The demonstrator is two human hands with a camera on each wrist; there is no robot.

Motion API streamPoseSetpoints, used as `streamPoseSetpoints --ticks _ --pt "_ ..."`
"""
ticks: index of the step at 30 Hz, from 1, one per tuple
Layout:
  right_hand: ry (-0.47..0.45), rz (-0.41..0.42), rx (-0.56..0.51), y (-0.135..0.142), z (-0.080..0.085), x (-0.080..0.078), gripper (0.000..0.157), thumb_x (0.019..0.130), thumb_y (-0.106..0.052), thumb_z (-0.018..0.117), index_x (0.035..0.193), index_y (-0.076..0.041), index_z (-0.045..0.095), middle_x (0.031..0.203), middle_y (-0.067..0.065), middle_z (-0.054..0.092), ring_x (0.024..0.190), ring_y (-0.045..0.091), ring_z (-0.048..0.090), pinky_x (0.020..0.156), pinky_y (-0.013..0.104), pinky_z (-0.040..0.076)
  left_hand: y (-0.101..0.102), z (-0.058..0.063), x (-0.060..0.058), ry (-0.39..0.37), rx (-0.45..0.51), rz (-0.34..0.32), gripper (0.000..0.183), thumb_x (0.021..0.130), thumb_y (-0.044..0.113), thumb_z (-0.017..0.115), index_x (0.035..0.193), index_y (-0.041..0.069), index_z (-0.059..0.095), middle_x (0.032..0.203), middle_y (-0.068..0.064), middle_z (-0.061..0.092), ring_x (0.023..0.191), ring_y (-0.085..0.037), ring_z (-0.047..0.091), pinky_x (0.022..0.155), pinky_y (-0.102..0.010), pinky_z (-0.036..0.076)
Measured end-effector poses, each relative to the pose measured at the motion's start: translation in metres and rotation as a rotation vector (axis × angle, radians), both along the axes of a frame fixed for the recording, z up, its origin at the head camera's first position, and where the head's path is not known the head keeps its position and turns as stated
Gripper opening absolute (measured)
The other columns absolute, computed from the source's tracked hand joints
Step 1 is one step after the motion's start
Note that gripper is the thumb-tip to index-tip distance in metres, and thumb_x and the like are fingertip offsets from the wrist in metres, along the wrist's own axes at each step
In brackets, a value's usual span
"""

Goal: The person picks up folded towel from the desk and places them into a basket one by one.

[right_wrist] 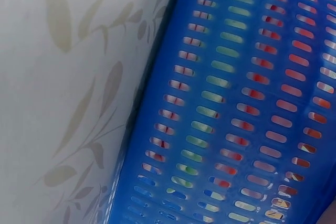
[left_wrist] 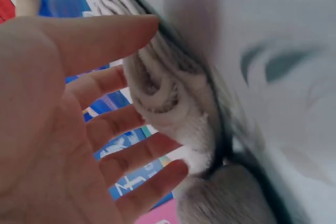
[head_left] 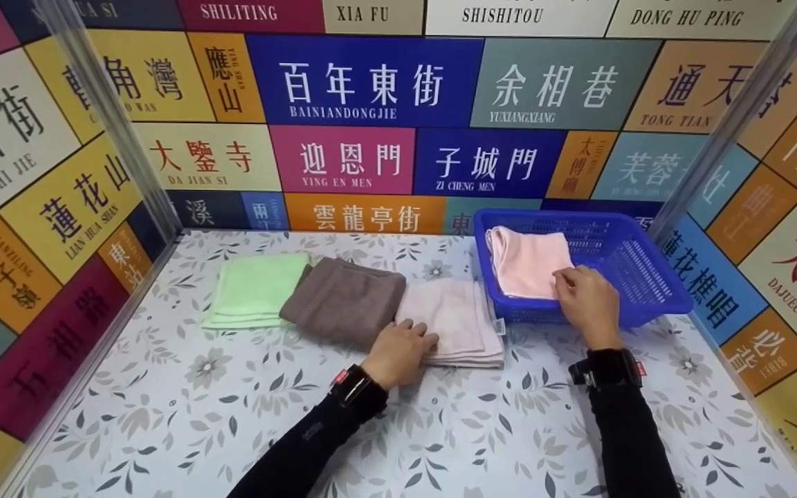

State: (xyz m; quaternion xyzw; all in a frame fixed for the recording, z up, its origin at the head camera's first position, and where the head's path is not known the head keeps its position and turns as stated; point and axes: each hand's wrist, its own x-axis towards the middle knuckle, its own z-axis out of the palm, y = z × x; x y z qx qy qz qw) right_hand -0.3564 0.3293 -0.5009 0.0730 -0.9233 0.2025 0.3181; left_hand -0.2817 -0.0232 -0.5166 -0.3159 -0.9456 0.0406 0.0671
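Three folded towels lie in a row on the table: a light green towel [head_left: 257, 287], a brown towel [head_left: 346, 301] and a pale pink towel [head_left: 457, 318]. My left hand [head_left: 398, 353] rests at the pale pink towel's front left corner, beside the brown one. Its fingers are spread and loosely bent along the towel's folded edge [left_wrist: 157, 85], with the thumb apart. A peach-pink towel [head_left: 533, 259] lies in the left part of a blue basket [head_left: 672, 294]. Over the basket's front rim, my right hand [head_left: 589, 301] pinches this towel's right edge. The right wrist view shows mostly the slotted basket wall.
A white table [head_left: 232, 415] with a leaf pattern carries everything. Behind it stands a wall [head_left: 371, 83] of coloured sign panels, with more panels at both sides. The basket stands at the back right, close to the corner.
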Motion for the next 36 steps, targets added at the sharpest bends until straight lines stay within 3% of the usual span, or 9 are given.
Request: streamPoseSetpoints --ticks 5,15,20,23,26,29,32,36 --pt "-0.001 0.005 0.000 0.002 0.000 0.002 0.020 0.097 -0.015 0.065 0.101 0.000 0.078 0.089 0.021 0.071 0.083 0.044 0.066 0.072 0.061 0.050 -0.001 0.001 0.019 -0.041 0.057 -0.062 0.039 0.085 0.030 0.080 0.121 0.022 0.068 0.113 0.000 0.066 0.102 -0.022 0.060 0.077 -0.036 0.056" --pt "-0.032 0.010 0.004 0.001 -0.001 0.006 0.022 0.098 -0.017 0.064 0.104 0.000 0.077 0.097 0.022 0.073 0.088 0.046 0.067 0.076 0.062 0.051 0.001 0.015 0.048 -0.349 0.110 -0.193 0.026 0.092 0.040 0.074 0.105 0.019 0.068 0.091 0.006 0.060 0.079 -0.012 0.056 0.074 -0.025 0.046" --pt "-0.014 0.022 0.026 -0.006 -0.001 0.017 0.022 0.100 -0.016 0.062 0.102 0.000 0.076 0.089 0.021 0.070 0.083 0.045 0.064 0.072 0.061 0.049 -0.006 0.018 0.055 -0.437 0.146 -0.286 0.017 0.096 0.033 0.070 0.106 0.019 0.070 0.092 0.006 0.062 0.077 -0.006 0.054 0.073 -0.020 0.044" --pt "0.030 0.043 0.031 -0.014 0.000 0.027 0.018 0.097 -0.012 0.065 0.106 -0.001 0.076 0.092 0.020 0.068 0.084 0.044 0.062 0.072 0.059 0.047 -0.015 0.019 0.056 -0.486 0.209 -0.323 0.022 0.098 0.029 0.068 0.119 0.022 0.071 0.103 0.004 0.063 0.085 -0.006 0.057 0.078 -0.018 0.047" --pt "0.078 0.084 0.028 -0.026 0.004 0.041 0.022 0.093 -0.009 0.070 0.113 -0.003 0.075 0.097 0.019 0.065 0.088 0.041 0.060 0.073 0.055 0.047 -0.024 0.018 0.056 -0.432 0.295 -0.201 0.041 0.099 0.032 0.069 0.138 0.021 0.062 0.120 -0.004 0.058 0.100 -0.016 0.062 0.087 -0.029 0.056" --pt "0.042 0.132 0.031 -0.043 0.007 0.060 0.029 0.091 -0.013 0.075 0.118 -0.004 0.073 0.094 0.015 0.063 0.083 0.035 0.060 0.069 0.052 0.049 -0.028 0.013 0.053 -0.357 0.389 0.022 0.063 0.095 0.041 0.072 0.149 0.016 0.049 0.127 -0.016 0.055 0.103 -0.033 0.066 0.087 -0.046 0.059" --pt "-0.134 0.161 0.071 -0.060 0.007 0.081 0.047 0.096 -0.024 0.073 0.135 -0.001 0.062 0.080 0.008 0.062 0.069 0.027 0.061 0.063 0.050 0.051 -0.026 0.005 0.050 -0.389 0.437 0.166 0.081 0.090 0.048 0.075 0.154 0.014 0.039 0.129 -0.031 0.055 0.103 -0.046 0.067 0.089 -0.055 0.058" --pt "-0.395 0.191 0.150 -0.080 0.004 0.106 0.064 0.105 -0.036 0.058 0.156 -0.001 0.040 0.071 0.009 0.064 0.066 0.031 0.065 0.068 0.055 0.055 -0.016 -0.006 0.047 -0.477 0.496 0.204 0.082 0.087 0.046 0.078 0.151 0.017 0.035 0.124 -0.031 0.056 0.101 -0.046 0.066 0.087 -0.055 0.058"
